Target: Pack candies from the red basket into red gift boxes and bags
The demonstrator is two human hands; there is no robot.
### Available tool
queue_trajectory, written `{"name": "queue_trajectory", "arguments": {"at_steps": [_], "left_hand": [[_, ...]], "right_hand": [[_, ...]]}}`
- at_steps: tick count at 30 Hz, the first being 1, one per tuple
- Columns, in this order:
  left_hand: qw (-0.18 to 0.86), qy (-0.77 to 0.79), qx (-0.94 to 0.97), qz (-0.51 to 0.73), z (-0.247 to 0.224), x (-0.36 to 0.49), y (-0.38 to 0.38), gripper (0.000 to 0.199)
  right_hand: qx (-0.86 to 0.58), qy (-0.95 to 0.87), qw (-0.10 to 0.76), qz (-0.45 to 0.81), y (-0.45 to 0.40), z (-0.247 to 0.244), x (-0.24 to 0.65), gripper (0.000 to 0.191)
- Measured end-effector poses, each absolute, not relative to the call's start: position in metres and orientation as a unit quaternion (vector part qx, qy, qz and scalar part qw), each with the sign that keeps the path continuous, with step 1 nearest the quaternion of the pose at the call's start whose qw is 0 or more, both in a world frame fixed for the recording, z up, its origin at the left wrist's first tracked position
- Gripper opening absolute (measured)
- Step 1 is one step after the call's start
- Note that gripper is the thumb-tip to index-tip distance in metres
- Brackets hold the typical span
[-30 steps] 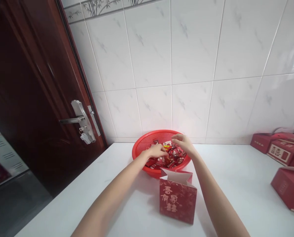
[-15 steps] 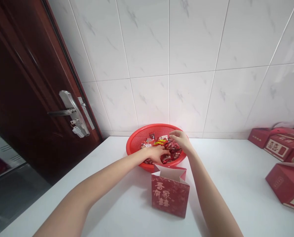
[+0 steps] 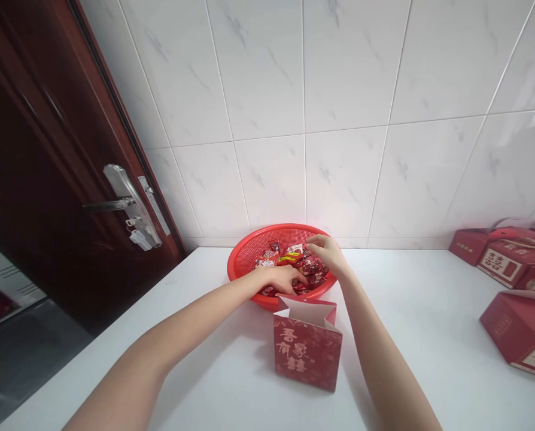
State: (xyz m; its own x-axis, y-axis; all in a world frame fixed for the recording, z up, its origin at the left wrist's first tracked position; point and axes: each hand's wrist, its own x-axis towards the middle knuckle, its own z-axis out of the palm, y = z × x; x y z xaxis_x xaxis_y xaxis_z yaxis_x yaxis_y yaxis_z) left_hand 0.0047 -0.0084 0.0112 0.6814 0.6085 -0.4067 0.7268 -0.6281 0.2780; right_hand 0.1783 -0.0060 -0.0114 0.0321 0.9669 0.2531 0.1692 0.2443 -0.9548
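Observation:
A red plastic colander (image 3: 238,257) against the tiled wall holds red-wrapped candies (image 3: 310,266), one with a yellow label. Over its near side, my left hand (image 3: 285,278) reaches in with curled fingers among the wrappers; whatever lies between the fingertips is hidden. From the right, my right hand (image 3: 329,252) bends over the colander's edge, fingers drawn together above the candies; I cannot make out what they hold. Just in front of the colander, between my forearms, an open-topped red paper box (image 3: 307,353) stands upright with pale Chinese characters on its front.
Several red gift boxes (image 3: 501,260) with twine handles sit at the right end of the white table (image 3: 411,335). One red box (image 3: 519,326) is closer to me. At left stands a dark wooden door (image 3: 61,149) with a lever handle and keys.
Both hands stay in the colander with only slight finger movement; the left fingers are a little more curled. The whole view has shifted slightly. The open box stands in place.

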Motion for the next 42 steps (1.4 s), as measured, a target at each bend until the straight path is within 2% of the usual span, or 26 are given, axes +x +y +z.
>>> {"name": "queue_trajectory", "arguments": {"at_steps": [5,8,19,25,31,38,42], "left_hand": [[0.239,0.396,0.874,-0.145,0.011,0.007,-0.009,0.008],[0.233,0.412,0.869,-0.144,0.010,0.007,-0.008,0.017],[0.245,0.398,0.865,-0.184,0.006,0.008,-0.003,0.015],[0.266,0.374,0.867,-0.195,0.012,0.008,-0.006,0.023],[0.250,0.379,0.870,-0.190,0.010,0.013,-0.008,0.014],[0.286,0.384,0.869,-0.125,0.001,0.007,-0.007,0.019],[0.329,0.392,0.859,-0.001,0.005,0.003,-0.001,0.023]], "right_hand": [[-0.485,-0.587,0.527,0.377,-0.007,-0.010,0.179,0.009],[-0.486,-0.589,0.524,0.377,-0.007,-0.010,0.179,0.010],[-0.486,-0.588,0.521,0.384,-0.007,-0.010,0.180,0.011],[-0.484,-0.588,0.522,0.384,-0.006,-0.011,0.180,0.010],[-0.484,-0.588,0.525,0.380,-0.004,-0.013,0.181,0.012],[-0.484,-0.589,0.524,0.380,-0.005,-0.012,0.181,0.012],[-0.479,-0.588,0.525,0.387,-0.006,-0.010,0.182,0.013]]}}
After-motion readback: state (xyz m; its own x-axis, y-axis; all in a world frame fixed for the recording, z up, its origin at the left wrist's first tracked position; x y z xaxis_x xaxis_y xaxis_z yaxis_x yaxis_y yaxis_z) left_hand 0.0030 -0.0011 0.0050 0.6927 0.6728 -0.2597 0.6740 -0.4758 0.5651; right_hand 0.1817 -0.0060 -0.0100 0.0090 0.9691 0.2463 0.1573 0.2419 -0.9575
